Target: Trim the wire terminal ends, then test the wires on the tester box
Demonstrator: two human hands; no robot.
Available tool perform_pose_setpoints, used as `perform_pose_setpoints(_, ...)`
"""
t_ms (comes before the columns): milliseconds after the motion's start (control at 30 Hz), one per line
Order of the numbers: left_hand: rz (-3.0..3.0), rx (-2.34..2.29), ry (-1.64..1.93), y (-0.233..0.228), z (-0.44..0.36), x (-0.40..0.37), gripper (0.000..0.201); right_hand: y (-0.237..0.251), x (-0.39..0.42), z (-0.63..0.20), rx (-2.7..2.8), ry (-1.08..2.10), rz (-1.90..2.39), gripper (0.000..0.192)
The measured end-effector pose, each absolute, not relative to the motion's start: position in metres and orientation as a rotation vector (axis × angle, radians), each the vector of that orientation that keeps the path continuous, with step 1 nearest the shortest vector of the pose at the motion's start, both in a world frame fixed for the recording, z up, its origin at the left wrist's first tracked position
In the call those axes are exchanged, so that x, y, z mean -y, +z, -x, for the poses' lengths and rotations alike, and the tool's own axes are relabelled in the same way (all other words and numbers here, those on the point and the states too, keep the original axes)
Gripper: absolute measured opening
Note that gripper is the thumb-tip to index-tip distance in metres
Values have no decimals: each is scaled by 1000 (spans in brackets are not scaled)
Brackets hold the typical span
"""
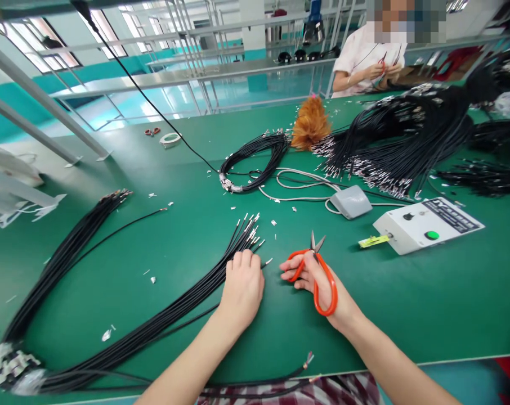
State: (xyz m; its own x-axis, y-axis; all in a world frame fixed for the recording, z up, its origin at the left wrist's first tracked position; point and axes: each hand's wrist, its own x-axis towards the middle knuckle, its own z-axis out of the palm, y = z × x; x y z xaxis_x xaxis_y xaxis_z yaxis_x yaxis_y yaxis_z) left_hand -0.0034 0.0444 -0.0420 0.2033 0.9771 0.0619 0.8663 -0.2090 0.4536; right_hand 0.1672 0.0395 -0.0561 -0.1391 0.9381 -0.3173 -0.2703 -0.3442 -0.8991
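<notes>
On the green table (407, 304), near its front edge, our left hand (241, 287) presses fingers-together on the black cable bundle (162, 315); our right hand (318, 284), fingers clamped through the orange scissors (316, 275), should keep blades square to each tip.

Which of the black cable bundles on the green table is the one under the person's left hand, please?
The long bundle fanning out at its stripped ends beneath the left hand, unlike the coil farther back.

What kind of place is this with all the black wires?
Probably a factory workbench where cables get made. Bundles of black wires lie on a long green table, the right hand holds orange scissors, and another person works farther along.
</notes>
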Motion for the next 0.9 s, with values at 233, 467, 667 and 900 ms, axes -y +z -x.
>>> perform_pose_setpoints(233,-1855,-1400,661,-17,1,4,15,-46,-19,-161,851,1687,1090,24)
perform_pose_setpoints(467,-1465,-1358,848,-15,1,17,13,-47,-4,-145,814,1710,974,22)
perform_pose_setpoints(667,-1154,-1386,998,-15,-3,19,12,-56,15,-132,772,1805,1049,28)
perform_pose_setpoints(900,-1247,-1406,961,-19,-2,20,13,-41,1,-139,757,1614,1031,26)
